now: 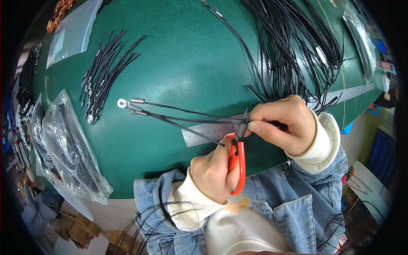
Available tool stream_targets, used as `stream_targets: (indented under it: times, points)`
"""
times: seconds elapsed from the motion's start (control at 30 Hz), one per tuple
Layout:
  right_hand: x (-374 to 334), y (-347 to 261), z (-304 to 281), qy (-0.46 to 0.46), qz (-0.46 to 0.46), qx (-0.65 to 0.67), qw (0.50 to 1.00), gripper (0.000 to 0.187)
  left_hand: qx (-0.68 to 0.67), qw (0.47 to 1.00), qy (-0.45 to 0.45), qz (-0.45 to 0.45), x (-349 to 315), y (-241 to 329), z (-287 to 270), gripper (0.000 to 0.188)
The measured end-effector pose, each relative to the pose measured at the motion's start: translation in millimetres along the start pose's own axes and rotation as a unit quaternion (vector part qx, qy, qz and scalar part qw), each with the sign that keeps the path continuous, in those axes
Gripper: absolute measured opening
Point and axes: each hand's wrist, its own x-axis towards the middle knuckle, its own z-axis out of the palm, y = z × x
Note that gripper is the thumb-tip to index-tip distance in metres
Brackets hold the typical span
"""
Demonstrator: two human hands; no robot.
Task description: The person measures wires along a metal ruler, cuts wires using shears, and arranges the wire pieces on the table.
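My left hand (214,172) is closed around red-handled scissors (241,168), their blades pointing up and slightly apart. Between the blades run thin black wires (199,119), which my right hand (287,125) pinches between thumb and forefinger just right of the scissors. At the wires' left end are a silver ring terminal (122,103) and a silver metal sleeve (137,100). One wire from that end slants down, its tip beside my left hand's fingers. Under the wires lies a steel ruler (193,137), partly covered by my hands.
A big bundle of long black wires (289,46) fills the upper right. Short wires with metal ends (102,80) lie in a pile at left. Clear plastic bags (70,144) are along the left edge, another bag (361,46) at far right. The green table (170,63) carries everything.
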Motion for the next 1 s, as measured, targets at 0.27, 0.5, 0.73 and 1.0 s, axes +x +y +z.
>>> stream_targets:
  times: [0.27,0.5,0.73,1.0]
  points:
    - [1,1,0,0.004,0.001,0.012,1.000,0.016,-0.016,1.000,0.008,-0.012,2,1,0,0.014]
    - [4,3,2,0.005,0.011,-0.005,1.000,0.016,-0.043,0.999,0.025,-0.003,4,-6,1,0.014]
    - [5,8,5,0.003,0.011,0.007,1.000,0.017,-0.154,0.980,-0.051,-0.111,6,3,-7,0.017]
    - [6,9,10,0.010,0.021,0.001,1.000,0.018,-0.228,0.955,-0.092,-0.166,7,-1,-13,0.017]
